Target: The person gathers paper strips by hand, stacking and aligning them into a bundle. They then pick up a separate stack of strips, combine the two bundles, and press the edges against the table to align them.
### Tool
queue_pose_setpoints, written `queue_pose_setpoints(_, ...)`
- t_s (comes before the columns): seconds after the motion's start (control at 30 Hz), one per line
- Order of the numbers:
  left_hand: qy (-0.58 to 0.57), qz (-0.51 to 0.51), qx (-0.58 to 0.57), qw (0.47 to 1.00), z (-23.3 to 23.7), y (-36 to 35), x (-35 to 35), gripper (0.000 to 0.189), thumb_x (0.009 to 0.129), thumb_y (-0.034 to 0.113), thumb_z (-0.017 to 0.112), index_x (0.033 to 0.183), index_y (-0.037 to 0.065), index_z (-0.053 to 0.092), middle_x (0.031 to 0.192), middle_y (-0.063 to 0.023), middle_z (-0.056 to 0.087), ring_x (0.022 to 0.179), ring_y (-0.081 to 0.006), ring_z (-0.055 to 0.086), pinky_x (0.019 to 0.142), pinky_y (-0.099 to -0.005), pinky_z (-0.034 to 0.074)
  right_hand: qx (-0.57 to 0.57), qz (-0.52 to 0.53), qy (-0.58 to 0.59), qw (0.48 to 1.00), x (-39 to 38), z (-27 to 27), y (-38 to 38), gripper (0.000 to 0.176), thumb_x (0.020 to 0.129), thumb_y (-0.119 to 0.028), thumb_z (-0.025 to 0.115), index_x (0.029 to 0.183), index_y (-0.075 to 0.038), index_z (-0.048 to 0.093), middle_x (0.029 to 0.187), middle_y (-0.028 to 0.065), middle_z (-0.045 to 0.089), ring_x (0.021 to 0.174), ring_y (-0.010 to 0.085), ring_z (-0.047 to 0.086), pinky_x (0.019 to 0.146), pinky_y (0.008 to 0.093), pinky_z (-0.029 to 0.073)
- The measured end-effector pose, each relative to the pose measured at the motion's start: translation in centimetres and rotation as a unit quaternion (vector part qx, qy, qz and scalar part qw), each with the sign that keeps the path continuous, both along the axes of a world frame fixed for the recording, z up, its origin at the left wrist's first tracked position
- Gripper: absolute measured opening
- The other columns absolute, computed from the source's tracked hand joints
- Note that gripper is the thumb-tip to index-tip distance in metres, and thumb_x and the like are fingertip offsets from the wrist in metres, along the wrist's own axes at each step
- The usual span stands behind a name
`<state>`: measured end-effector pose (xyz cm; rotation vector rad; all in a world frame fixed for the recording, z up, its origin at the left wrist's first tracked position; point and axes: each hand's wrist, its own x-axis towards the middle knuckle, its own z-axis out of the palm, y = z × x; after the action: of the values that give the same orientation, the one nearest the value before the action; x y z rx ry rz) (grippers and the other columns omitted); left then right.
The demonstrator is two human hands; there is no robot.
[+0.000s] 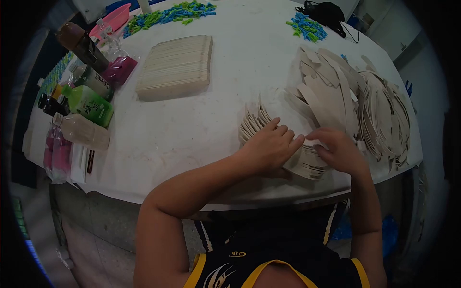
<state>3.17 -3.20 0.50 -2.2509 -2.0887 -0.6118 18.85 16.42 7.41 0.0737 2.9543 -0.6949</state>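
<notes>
Head view, left hand: the left hand [274, 146] lies across a fanned strip bundle [307, 164], its fingers bent over the top; how firmly the grip closes underneath, I cannot tell.
Right hand: the right hand [338, 150] is at the other end of that bundle, thumb and forefinger tips apart; whether the grip has a strip between them, I cannot tell.
Strip bundle: curved beige pieces at the near edge of the white-covered desk [230, 62], spreading out on both sides of the left hand.
Right side: a loose strip pile [331, 91] just beyond the right hand, with coiled strips [384, 117] beside it.
Neat stack: a squared beige stack [175, 62] farther off, left of the bundle.
Far edge: a long heap of blue and green clips [180, 12], a smaller clip heap [307, 29] and a black bag-like item [326, 14].
Left side: a green bottle [89, 104], a cloudy bottle [84, 130], a dark brown bottle [81, 45] and a pink basin [113, 23].
</notes>
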Motion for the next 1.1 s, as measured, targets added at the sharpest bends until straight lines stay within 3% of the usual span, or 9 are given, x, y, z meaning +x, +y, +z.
queue_pose_setpoints(0.07,0.039,-0.017,-0.021,0.999,0.4,0.0,-0.1,0.086,0.072,0.062,0.086,0.127,0.002,0.058,0.111,-0.0131,0.066,0.112,-0.0318,0.063,0.113,-0.0477,0.04,-0.004,-0.132,0.179,0.975,0.3,0.1,1.2,0.044,0.086,-0.012,0.074,0.128,-0.003,0.066,0.124,0.02,0.066,0.114,0.0391,0.065,0.101,0.0451,0.052)
queue_pose_setpoints(0.1,0.039,-0.016,-0.021,0.999,0.4,0.0,-0.2,0.086,0.072,0.062,0.086,0.127,0.002,0.058,0.111,-0.0131,0.066,0.112,-0.0318,0.063,0.113,-0.0477,0.04,-0.004,-0.131,0.179,0.975,0.3,-0.2,2.1,0.044,0.086,-0.012,0.074,0.128,-0.003,0.066,0.124,0.02,0.066,0.114,0.0391,0.065,0.101,0.0451,0.052)
queue_pose_setpoints(0.17,0.044,-0.03,-0.013,0.999,0.3,0.3,-0.3,0.083,0.073,0.062,0.085,0.126,0.003,0.059,0.106,-0.0117,0.065,0.108,-0.031,0.062,0.106,-0.0459,0.043,0.244,-0.24,0.291,0.894,-0.3,-1.6,3.9,0.063,0.084,-0.025,0.081,0.139,-0.004,0.058,0.138,0.0234,0.057,0.124,0.0432,0.058,0.108,0.0498,0.047)
queue_pose_setpoints(0.27,0.039,-0.035,-0.014,0.999,0.4,0.4,-0.4,0.083,0.072,0.061,0.086,0.127,0.005,0.06,0.107,-0.0117,0.065,0.107,-0.0308,0.062,0.105,-0.0453,0.043,0.252,-0.286,0.217,0.899,-0.2,-3.9,5.2,0.082,0.08,-0.036,0.086,0.147,-0.005,0.05,0.146,0.024,0.05,0.13,0.0462,0.051,0.111,0.0557,0.041)
queue_pose_setpoints(0.4,0.023,-0.048,0.006,0.999,0.4,0.3,-0.3,0.083,0.07,0.059,0.087,0.127,0.005,0.06,0.107,-0.0112,0.065,0.106,-0.0307,0.062,0.103,-0.0449,0.044,0.27,-0.322,0.209,0.883,0.0,-4.1,4.9,0.087,0.078,-0.041,0.087,0.148,-0.005,0.05,0.145,0.0228,0.051,0.128,0.0451,0.052,0.112,0.0572,0.04)
queue_pose_setpoints(0.6,0.03,-0.037,0.006,0.999,0.6,0.3,-0.2,0.083,0.067,0.056,0.09,0.126,0.005,0.06,0.106,-0.0103,0.064,0.105,-0.0304,0.062,0.102,-0.0449,0.045,0.193,-0.381,0.187,0.885,-0.1,-3.1,6.4,0.076,0.082,-0.038,0.085,0.144,-0.005,0.055,0.136,0.0197,0.06,0.125,0.04,0.057,0.109,0.0538,0.043)
queue_pose_setpoints(0.77,0.051,-0.032,0.033,0.998,0.5,0.3,-0.3,0.083,0.068,0.06,0.088,0.124,0.005,0.06,0.103,-0.0096,0.065,0.103,-0.0283,0.062,0.1,-0.043,0.045,-0.026,-0.413,0.243,0.877,-0.4,-3.2,8.0,0.044,0.091,-0.028,0.079,0.121,0.002,0.067,0.102,0.0175,0.073,0.091,0.0313,0.072,0.084,0.0411,0.056)
queue_pose_setpoints(0.9,0.046,-0.028,0.028,0.998,0.6,0.2,-0.2,0.084,0.068,0.06,0.088,0.125,0.005,0.06,0.104,-0.0099,0.066,0.103,-0.0286,0.062,0.1,-0.0431,0.045,-0.009,-0.403,0.287,0.869,-0.3,-0.8,6.6,0.031,0.095,-0.02,0.073,0.116,0.003,0.068,0.096,0.0171,0.074,0.085,0.0299,0.072,0.082,0.0411,0.056)
queue_pose_setpoints(1.1,0.035,-0.033,0.022,0.999,0.6,0.2,-0.1,0.085,0.066,0.058,0.09,0.125,0.005,0.06,0.106,-0.0107,0.064,0.104,-0.0305,0.062,0.103,-0.0457,0.045,0.015,-0.257,0.271,0.928,-1.2,-1.1,1.6,0.029,0.092,-0.015,0.076,0.115,0.001,0.068,0.102,0.0168,0.072,0.088,0.0344,0.071,0.08,0.0425,0.056)
